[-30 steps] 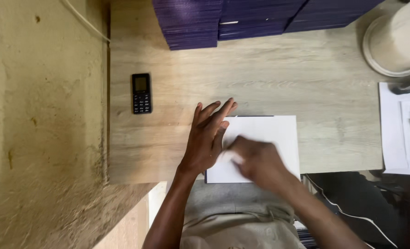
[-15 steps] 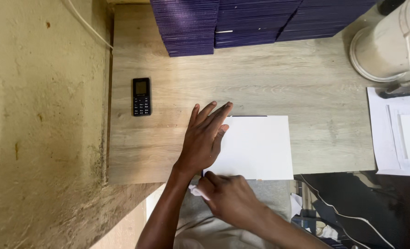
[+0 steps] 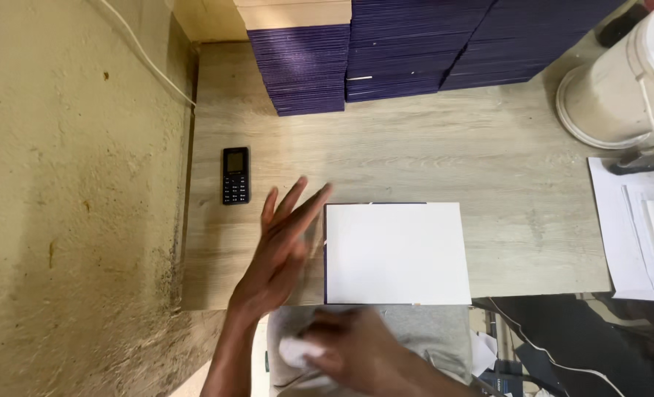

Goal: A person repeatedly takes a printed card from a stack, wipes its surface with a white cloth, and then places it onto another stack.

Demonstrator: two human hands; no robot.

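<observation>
Left hand [image 3: 279, 254] spread open beside white sheet [image 3: 394, 254], right hand [image 3: 349, 349] clutching white wad [image 3: 294, 351]

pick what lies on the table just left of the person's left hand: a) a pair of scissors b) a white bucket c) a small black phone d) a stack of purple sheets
c: the small black phone lies flat on the table to the left of the raised left hand; the white bucket and the stack of purple sheets sit farther off.

Matt white paper sheet [image 3: 397, 254] at centre, pale grained wood table [image 3: 444, 154], glossy black plastic phone [image 3: 235, 175] at left, rough mottled wall [image 3: 69, 198]
</observation>
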